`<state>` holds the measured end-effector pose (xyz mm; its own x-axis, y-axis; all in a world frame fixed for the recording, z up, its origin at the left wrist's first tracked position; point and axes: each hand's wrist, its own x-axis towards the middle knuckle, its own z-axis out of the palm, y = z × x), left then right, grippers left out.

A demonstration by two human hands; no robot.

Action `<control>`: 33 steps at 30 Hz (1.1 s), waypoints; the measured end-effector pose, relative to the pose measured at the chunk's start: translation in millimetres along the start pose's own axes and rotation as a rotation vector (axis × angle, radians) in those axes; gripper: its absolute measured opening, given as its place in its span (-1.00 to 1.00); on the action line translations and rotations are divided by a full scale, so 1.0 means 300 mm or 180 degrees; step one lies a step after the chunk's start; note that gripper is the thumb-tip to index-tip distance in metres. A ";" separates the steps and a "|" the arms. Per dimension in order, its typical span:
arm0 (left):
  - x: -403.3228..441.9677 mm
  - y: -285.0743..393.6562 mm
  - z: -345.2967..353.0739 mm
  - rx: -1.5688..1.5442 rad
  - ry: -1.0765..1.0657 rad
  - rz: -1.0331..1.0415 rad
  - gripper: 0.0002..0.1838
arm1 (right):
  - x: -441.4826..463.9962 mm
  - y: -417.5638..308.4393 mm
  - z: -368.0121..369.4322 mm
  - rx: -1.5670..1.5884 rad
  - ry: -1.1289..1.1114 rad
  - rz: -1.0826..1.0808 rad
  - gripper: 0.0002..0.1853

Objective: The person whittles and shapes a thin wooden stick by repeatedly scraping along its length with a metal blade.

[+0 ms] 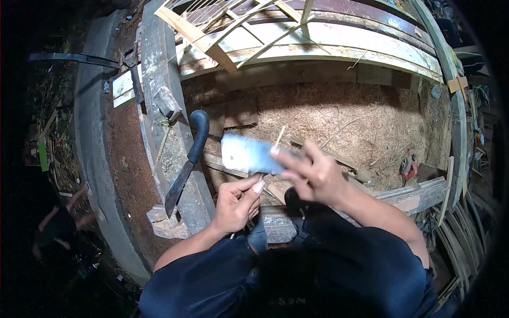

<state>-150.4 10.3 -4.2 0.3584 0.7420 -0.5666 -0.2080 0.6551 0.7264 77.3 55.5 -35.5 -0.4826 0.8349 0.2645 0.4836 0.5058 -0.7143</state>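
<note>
Left hand [237, 208] pinches thin pale wooden strip [281, 134], slanting to upper right | right hand [319, 177] grips blurred wide blue-grey metal blade [245, 153], near centre, sideways across strip, contact unclear

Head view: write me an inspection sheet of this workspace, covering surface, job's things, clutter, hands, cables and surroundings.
Surface: weathered wooden beam on the left; ground inside the frame strewn with shavings.
Job's things: broad blade, motion-blurred; thin strip showing beyond it, apparently running behind it.
Clutter: black-handled knife lying on the beam; red object at right, too small to identify.
Hands: left hand pinches what looks like the same strip; right hand grips the blade, partly blurred.
Cables: nothing seen.
Surroundings: concrete kerb at left; another person dimly visible beyond it.
</note>
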 end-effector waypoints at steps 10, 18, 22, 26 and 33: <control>0.051 -0.020 -0.019 0.0620 0.0321 0.0360 -0.58 | 0.010 0.131 -0.093 0.4483 0.0093 0.2870 -0.54; 0.081 0.013 -0.037 0.0665 0.0200 0.0159 -0.51 | -0.004 0.098 -0.054 0.5082 0.0056 0.3713 -0.32; 0.107 -0.008 -0.040 0.0848 0.0021 0.0443 -0.48 | -0.039 0.115 -0.028 0.5505 -0.0011 0.3644 -0.41; 0.120 -0.032 -0.053 0.0680 0.0092 0.0338 -0.50 | -0.038 0.085 -0.014 0.5521 -0.0115 0.3609 -0.38; 0.119 -0.034 -0.049 0.0473 0.0082 0.0131 -0.53 | -0.056 0.093 0.021 0.5409 -0.0485 0.3306 -0.37</control>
<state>-149.0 32.2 -37.6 0.3284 0.7725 -0.5435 -0.0843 0.5971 0.7978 94.4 54.1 -63.8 -0.6170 0.5512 -0.5616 -0.4480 -0.8328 -0.3252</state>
